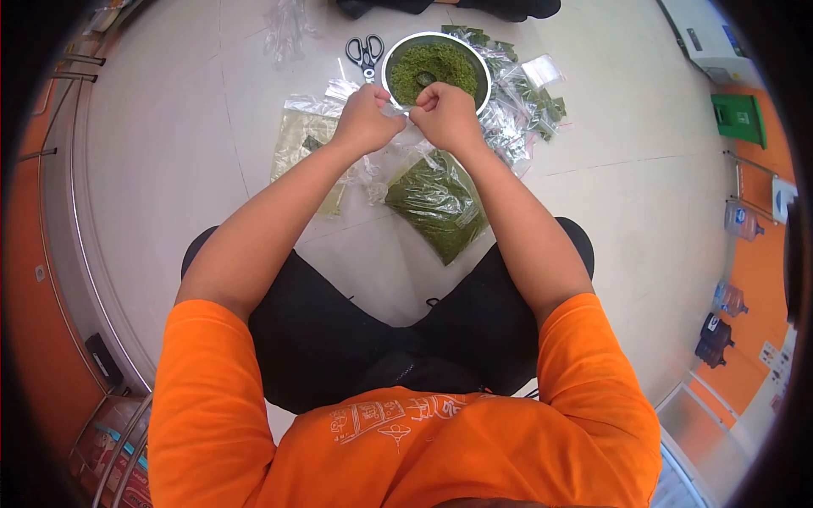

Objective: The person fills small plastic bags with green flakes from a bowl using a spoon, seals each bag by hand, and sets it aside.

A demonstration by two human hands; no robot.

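Note:
My left hand and my right hand are close together at the near edge of a metal bowl. Both have their fingers pinched on a thin clear plastic bag, stretched between them. Green crumbly material fills much of the bowl, and a small dark rounded thing lies in it. Below my hands, a large clear bag of green material rests on the floor. Left of it is a flat bag with pale yellow-green contents.
Black-handled scissors lie left of the bowl. Clear packets with green pieces are piled at its right. Loose clear plastic lies farther left. Someone's dark-clothed legs are beyond the bowl. A green bin stands far right.

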